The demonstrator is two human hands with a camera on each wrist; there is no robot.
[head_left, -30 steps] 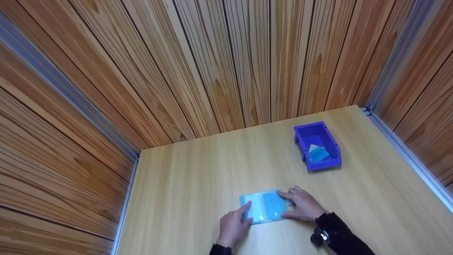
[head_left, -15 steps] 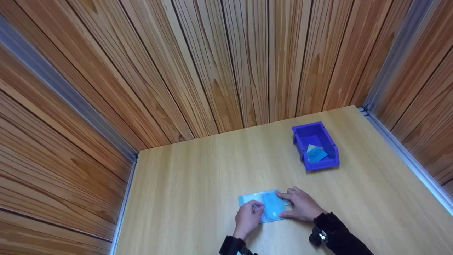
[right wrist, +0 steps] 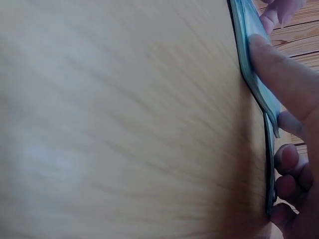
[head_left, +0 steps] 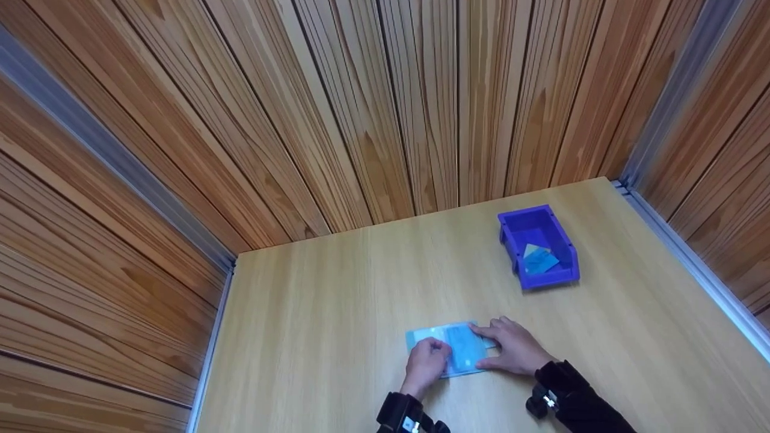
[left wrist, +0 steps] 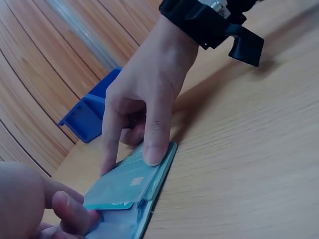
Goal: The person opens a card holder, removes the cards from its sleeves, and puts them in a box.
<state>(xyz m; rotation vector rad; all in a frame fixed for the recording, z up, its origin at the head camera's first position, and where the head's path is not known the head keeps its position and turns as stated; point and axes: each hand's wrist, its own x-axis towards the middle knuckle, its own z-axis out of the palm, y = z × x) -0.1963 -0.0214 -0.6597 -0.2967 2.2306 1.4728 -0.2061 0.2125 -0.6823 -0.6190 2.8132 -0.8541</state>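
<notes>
A light-blue card holder with clear plastic sleeves lies opened out on the table. A blue card with a chip rests over one of its pages, on the right half in the head view. My left hand has its fingertips curled at the card's inner edge, where they pinch the clear sleeve; the exact contact is partly hidden. With straight thumb and forefinger my right hand presses the holder near its two long edges. The remaining right fingers bend beside the holder's end.
A purple-blue bin stands farther back on the right, with blue and pale cards inside. Wood-panelled walls enclose the wooden table at the back and sides. Black cameras are strapped to both wrists.
My left hand has shifted right from the holder's left end to the card's edge, and its extended fingers have drawn together. The right hand keeps its place.
</notes>
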